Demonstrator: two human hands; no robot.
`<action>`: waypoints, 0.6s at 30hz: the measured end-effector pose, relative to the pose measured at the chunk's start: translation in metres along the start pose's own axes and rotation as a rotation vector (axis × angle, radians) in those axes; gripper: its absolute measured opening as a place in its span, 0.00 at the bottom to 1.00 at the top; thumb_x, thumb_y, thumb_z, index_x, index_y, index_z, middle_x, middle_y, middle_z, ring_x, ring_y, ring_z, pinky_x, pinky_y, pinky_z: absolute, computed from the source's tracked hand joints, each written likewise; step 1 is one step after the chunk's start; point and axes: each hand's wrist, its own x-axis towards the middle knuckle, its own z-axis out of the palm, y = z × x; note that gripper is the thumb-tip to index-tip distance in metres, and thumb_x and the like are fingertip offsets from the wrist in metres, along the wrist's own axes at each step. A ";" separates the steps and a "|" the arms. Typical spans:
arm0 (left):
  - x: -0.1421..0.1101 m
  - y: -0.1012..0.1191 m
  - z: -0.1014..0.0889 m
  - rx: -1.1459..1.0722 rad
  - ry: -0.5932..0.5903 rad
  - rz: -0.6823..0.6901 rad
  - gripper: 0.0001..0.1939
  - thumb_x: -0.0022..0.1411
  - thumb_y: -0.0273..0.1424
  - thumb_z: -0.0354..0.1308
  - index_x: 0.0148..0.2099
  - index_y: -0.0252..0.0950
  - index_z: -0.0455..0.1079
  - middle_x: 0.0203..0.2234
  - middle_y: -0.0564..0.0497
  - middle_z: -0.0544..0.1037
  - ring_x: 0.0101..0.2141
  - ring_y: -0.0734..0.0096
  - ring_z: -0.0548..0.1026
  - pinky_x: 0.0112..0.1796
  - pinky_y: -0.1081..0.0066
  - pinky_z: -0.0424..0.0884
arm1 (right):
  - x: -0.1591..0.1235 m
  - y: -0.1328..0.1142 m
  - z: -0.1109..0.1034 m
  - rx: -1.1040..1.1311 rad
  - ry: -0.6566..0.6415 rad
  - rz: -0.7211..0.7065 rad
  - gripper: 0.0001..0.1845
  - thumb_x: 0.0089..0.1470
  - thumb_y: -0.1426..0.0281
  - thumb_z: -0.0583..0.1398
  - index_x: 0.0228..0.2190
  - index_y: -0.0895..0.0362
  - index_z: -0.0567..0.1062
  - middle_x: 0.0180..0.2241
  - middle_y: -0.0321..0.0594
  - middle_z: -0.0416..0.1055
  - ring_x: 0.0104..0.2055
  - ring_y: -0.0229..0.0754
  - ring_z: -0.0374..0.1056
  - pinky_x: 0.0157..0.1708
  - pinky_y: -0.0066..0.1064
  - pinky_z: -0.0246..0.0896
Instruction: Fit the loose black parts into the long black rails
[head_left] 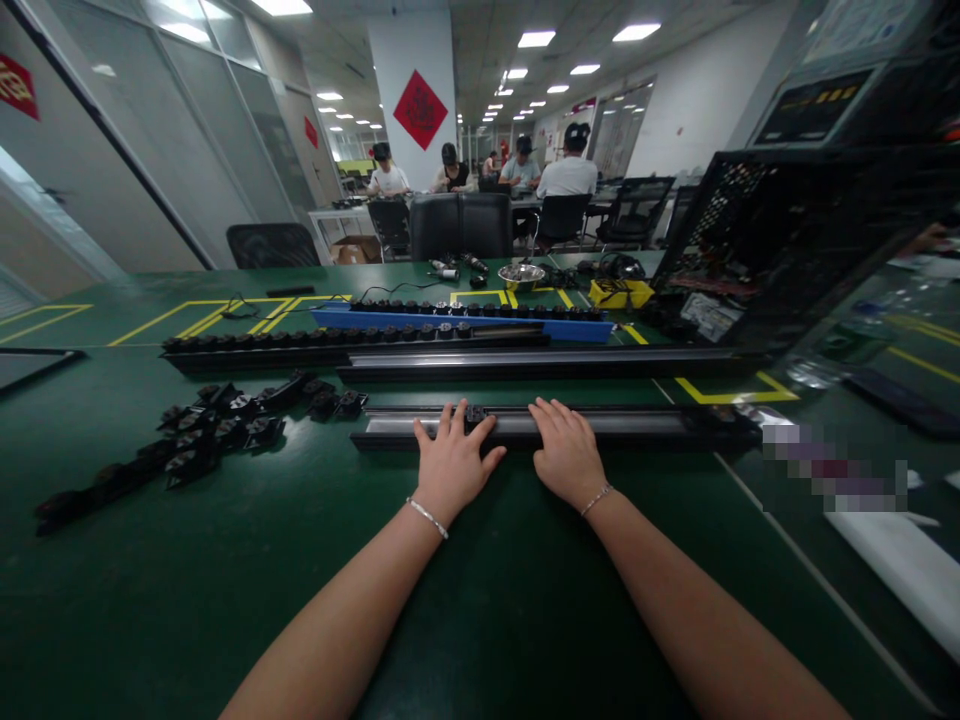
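Fingers (442,425) of left hand (452,463) spreading apart and pressing flat on near rail (637,424), thumb and forefinger flanking small black insert (475,414) seated in rail's channel, touching rather than clamping it; fingers (551,412) of right hand (566,455) lying closer together, resting palm-down on same rail just beside left hand, gripping nothing; both wrists wearing thin bracelets; near rail lying lengthwise across green table (225,560), directly ahead of both hands; second rail (540,362) lying parallel just beyond, apart from first; farther back, black strip (322,345) carrying a row of dark knobs, and blue strip (465,320) behind it, also studded with knobs; loose black parts (202,430) lying scattered on table left of hands, well apart from rail's end; yellow tray (621,292) and metal bowl (521,272) sitting near far edge; black perforated case (787,240) standing at right; yellow tape lines (225,315) marking tabletop; seated people (525,170) working at distant table, behind black chairs (461,225); red diamond sign (421,109) hanging on white pillar.
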 end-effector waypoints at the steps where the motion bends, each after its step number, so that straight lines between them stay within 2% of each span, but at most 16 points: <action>1: -0.001 -0.004 -0.001 0.005 0.001 0.002 0.26 0.62 0.51 0.41 0.59 0.53 0.61 0.61 0.43 0.59 0.61 0.48 0.52 0.52 0.32 0.46 | 0.000 0.000 0.000 0.005 0.002 -0.002 0.32 0.45 0.76 0.52 0.55 0.62 0.64 0.59 0.45 0.60 0.61 0.49 0.52 0.59 0.42 0.43; 6: -0.005 -0.022 -0.006 0.024 -0.017 -0.016 0.25 0.62 0.50 0.42 0.59 0.53 0.60 0.62 0.45 0.58 0.62 0.50 0.52 0.54 0.35 0.47 | 0.000 0.001 0.000 0.033 0.013 -0.011 0.30 0.44 0.76 0.53 0.52 0.60 0.67 0.58 0.46 0.62 0.61 0.49 0.53 0.58 0.42 0.44; 12: -0.009 -0.037 -0.007 0.048 0.005 -0.047 0.25 0.62 0.49 0.42 0.59 0.52 0.60 0.62 0.44 0.59 0.62 0.52 0.53 0.54 0.37 0.48 | 0.001 0.001 -0.003 0.041 -0.013 -0.017 0.20 0.44 0.77 0.54 0.40 0.57 0.74 0.58 0.47 0.61 0.61 0.50 0.53 0.57 0.44 0.45; 18: -0.012 -0.050 -0.004 0.053 0.027 -0.084 0.25 0.63 0.49 0.41 0.59 0.51 0.62 0.61 0.44 0.60 0.61 0.51 0.54 0.55 0.37 0.48 | 0.002 0.002 -0.005 0.042 -0.044 -0.024 0.14 0.45 0.76 0.55 0.35 0.57 0.75 0.58 0.48 0.60 0.61 0.51 0.52 0.57 0.45 0.46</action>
